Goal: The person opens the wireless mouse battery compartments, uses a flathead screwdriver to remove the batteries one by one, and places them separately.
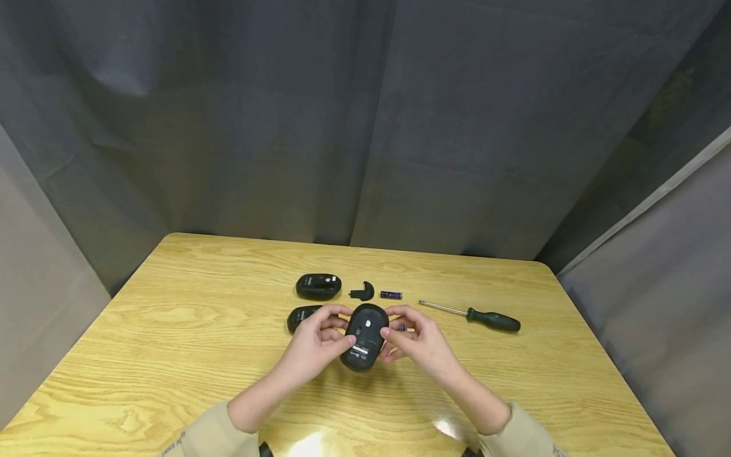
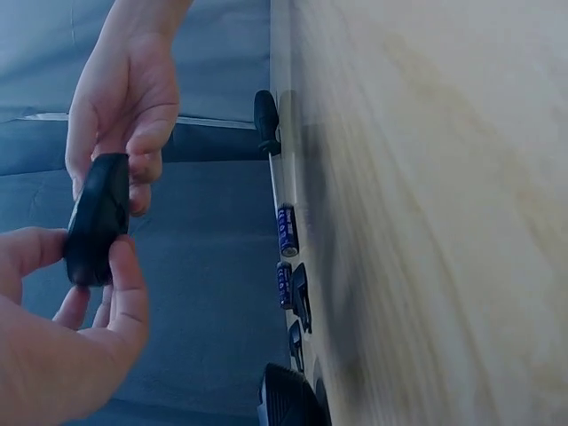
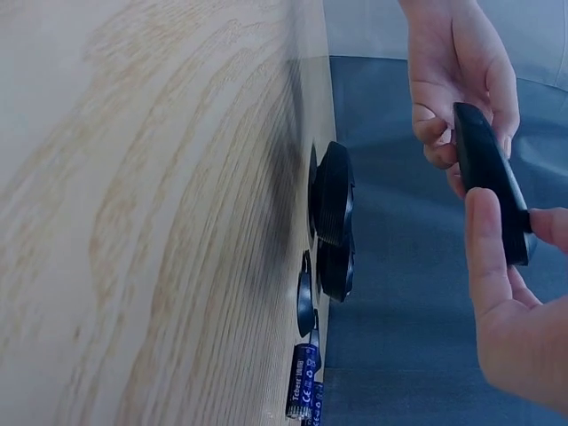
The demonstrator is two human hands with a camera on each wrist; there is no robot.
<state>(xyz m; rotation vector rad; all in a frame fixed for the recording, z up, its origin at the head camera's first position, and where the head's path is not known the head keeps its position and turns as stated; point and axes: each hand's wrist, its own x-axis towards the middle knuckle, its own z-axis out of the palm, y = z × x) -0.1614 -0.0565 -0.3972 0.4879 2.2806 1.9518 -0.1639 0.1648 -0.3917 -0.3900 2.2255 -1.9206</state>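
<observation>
A black computer mouse (image 1: 365, 343) is held up above the table with its underside, with a white label, facing the head camera. My left hand (image 1: 314, 341) pinches its left edge, thumb on the underside. On the opposite edge my right hand (image 1: 419, 341) grips it the same way. Both wrist views show the mouse (image 2: 99, 217) edge-on between the fingers of the two hands, raised off the wood. Behind the left hand lies another black mouse (image 1: 299, 315), partly hidden by it. A battery (image 1: 402, 328) shows between the right fingers, lying on the table beyond.
Farther back on the wooden table (image 1: 188, 355) lie a third upturned mouse (image 1: 318, 287), a small black cover (image 1: 363, 292) and a purple-blue battery (image 1: 391, 295). A screwdriver (image 1: 492, 320) with a dark green handle lies to the right. Grey curtains (image 1: 274, 127) surround the table.
</observation>
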